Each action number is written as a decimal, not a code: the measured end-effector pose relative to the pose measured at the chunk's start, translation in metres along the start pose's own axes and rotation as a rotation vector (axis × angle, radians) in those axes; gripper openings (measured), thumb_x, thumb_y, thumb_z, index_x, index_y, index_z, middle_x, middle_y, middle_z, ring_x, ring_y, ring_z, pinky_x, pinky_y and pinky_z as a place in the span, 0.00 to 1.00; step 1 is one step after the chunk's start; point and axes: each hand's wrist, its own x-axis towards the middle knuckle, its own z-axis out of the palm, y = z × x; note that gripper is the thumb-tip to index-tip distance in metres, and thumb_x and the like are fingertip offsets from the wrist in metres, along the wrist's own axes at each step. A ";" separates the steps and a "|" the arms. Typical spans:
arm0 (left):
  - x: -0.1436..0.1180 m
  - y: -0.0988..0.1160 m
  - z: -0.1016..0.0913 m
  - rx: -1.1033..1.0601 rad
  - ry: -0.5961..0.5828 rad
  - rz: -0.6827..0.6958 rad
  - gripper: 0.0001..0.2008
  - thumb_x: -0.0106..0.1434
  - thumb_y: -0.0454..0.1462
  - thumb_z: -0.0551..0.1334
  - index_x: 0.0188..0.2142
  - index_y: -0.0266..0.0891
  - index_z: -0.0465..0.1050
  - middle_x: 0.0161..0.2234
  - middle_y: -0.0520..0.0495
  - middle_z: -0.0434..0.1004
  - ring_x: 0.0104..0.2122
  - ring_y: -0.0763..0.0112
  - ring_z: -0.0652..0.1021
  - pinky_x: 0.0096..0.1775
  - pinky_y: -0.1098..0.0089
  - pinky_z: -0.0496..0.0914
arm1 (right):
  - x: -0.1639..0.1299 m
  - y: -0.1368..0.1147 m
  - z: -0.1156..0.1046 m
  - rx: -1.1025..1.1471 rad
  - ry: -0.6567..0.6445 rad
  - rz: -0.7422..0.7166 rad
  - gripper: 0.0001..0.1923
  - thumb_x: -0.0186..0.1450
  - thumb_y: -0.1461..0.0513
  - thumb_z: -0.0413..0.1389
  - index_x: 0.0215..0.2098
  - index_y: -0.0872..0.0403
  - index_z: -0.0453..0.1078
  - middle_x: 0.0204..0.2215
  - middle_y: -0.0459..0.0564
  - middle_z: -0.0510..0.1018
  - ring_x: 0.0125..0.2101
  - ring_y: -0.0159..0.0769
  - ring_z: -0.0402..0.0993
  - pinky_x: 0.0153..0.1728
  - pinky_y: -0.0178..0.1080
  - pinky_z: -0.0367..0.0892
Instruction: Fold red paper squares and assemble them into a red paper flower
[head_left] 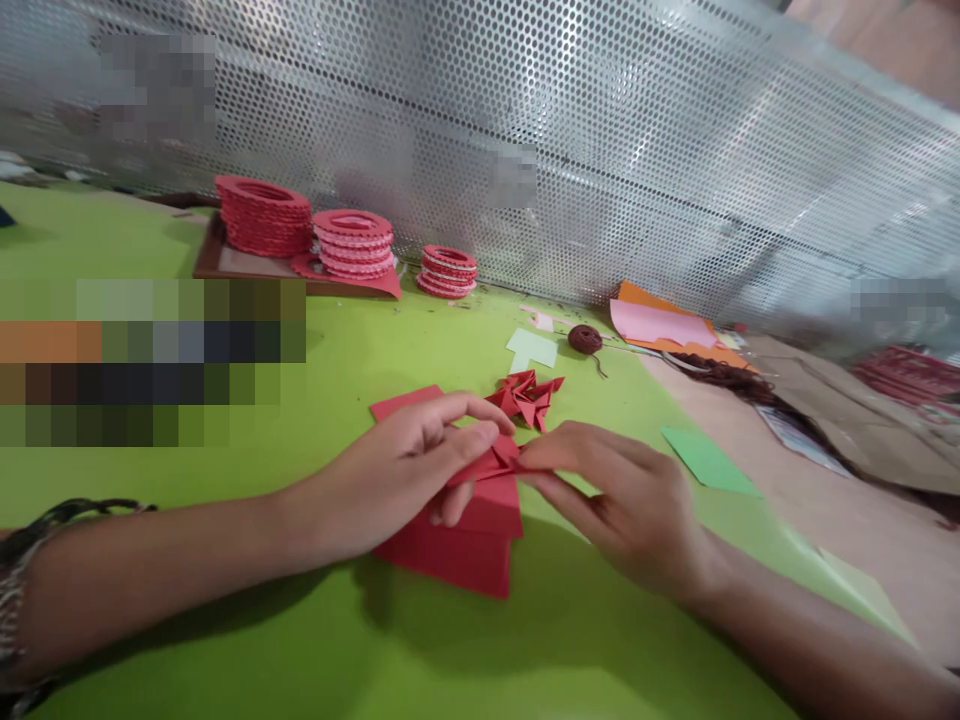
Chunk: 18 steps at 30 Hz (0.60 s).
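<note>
Between my two hands is a folded piece of red paper (491, 462), held just above the table. My left hand (427, 450) grips its left side, thumb on top and fingers beneath. At its right end, my right hand (615, 490) pinches the tip between thumb and fingers. Flat red paper sheets (457, 555) lie on the table under the hands, partly covered by them. Just beyond sits a cluster of pointed, folded red paper pieces (527, 397). The exact shape of the held piece is partly hidden by my fingers.
Stacks of red and pink scalloped rings (264, 220) stand at the back left on a brown tray (206, 255). A ball of brown yarn (585, 340), green paper (711, 462), pink paper (664, 325) and brown cardboard (847, 410) lie beyond and right. A perforated metal screen (480, 120) closes the back.
</note>
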 end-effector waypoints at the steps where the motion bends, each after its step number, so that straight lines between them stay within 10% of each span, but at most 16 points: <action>1: -0.001 -0.001 0.000 0.009 0.002 0.040 0.16 0.65 0.44 0.45 0.30 0.40 0.66 0.14 0.59 0.63 0.16 0.79 0.63 0.21 0.78 0.58 | 0.001 -0.002 0.000 0.072 0.004 0.115 0.03 0.61 0.70 0.53 0.32 0.58 0.67 0.26 0.47 0.76 0.26 0.26 0.71 0.28 0.27 0.68; 7: -0.002 0.000 0.000 0.272 0.020 0.208 0.17 0.61 0.45 0.51 0.27 0.37 0.70 0.21 0.54 0.70 0.19 0.75 0.67 0.22 0.75 0.60 | 0.004 -0.004 0.006 0.583 -0.043 0.575 0.02 0.61 0.67 0.52 0.29 0.57 0.65 0.19 0.42 0.72 0.20 0.23 0.71 0.22 0.25 0.67; 18: 0.000 0.003 -0.002 0.407 0.155 0.246 0.12 0.61 0.38 0.54 0.25 0.38 0.72 0.24 0.55 0.74 0.25 0.74 0.72 0.27 0.76 0.64 | 0.005 -0.001 0.003 1.018 -0.076 0.598 0.08 0.64 0.62 0.49 0.32 0.57 0.69 0.24 0.46 0.77 0.25 0.24 0.74 0.29 0.27 0.72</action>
